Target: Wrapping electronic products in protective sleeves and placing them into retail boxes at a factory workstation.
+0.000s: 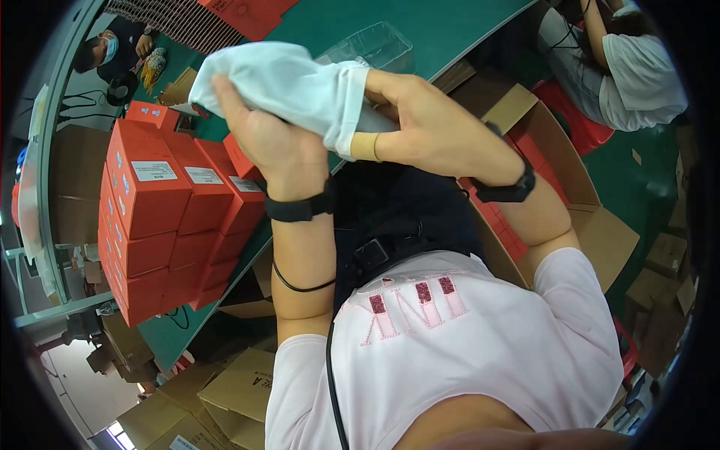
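Head view: both hands up at centre frame on a white cloth pouch (289, 82). Left hand (274, 142) clenched on the pouch's lower edge, thumb up along it. Right hand (431, 124) grips the pouch's open hemmed end from the right; one finger wears a tan bandage (365, 146), and fingertips look tucked inside the opening, hard to tell. Pouch sits above and between the hands, both touching it, neither clearly nearer. Long axis runs from upper left of frame down to centre right; closed end points upper left, mouth points toward the right hand. Clear plastic tray (375, 46) just behind on the green table (450, 22). Stack of red boxes (169, 210) at left. Open cardboard box (570, 187) at right. Other people at top corners.
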Motion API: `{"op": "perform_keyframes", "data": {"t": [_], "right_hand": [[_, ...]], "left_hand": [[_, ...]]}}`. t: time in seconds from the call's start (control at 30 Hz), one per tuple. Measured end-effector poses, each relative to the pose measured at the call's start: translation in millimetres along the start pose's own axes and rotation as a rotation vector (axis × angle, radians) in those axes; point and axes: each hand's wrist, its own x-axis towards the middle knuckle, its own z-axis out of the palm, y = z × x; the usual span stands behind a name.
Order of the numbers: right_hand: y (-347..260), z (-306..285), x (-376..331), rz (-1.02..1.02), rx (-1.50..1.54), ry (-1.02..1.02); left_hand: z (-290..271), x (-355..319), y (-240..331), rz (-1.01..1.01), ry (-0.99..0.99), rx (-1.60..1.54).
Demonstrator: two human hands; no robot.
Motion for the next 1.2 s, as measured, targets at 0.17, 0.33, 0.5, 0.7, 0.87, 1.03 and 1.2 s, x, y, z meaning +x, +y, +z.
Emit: {"op": "perform_keyframes", "data": {"t": [0.17, 0.33, 0.5, 0.7, 0.87, 1.03, 1.2], "right_hand": [[24, 13, -20, 0.120, 0.097, 0.112], [3, -2, -37, 0.274, 0.253, 0.061], [8, -6, -40, 0.324, 0.412, 0.098], [20, 3, -41, 0.375, 0.361, 0.108], [23, 15, -46, 0.302, 0.352, 0.146], [29, 24, -48, 0.198, 0.299, 0.184], [32, 23, -48, 0.198, 0.368, 0.194]], "left_hand": [[0, 2, 18, 0.112, -0.007, 0.284], [-38, 33, 31, -0.037, 0.154, 0.135], [-29, 4, 17, -0.181, 0.092, -0.138], [-18, -29, -13, -0.161, -0.074, 0.203], [-37, 4, 3, -0.325, 0.078, -0.090], [-61, 9, 11, -0.503, -0.154, -0.374], [-37, 0, 11, -0.346, 0.092, -0.109]]}}
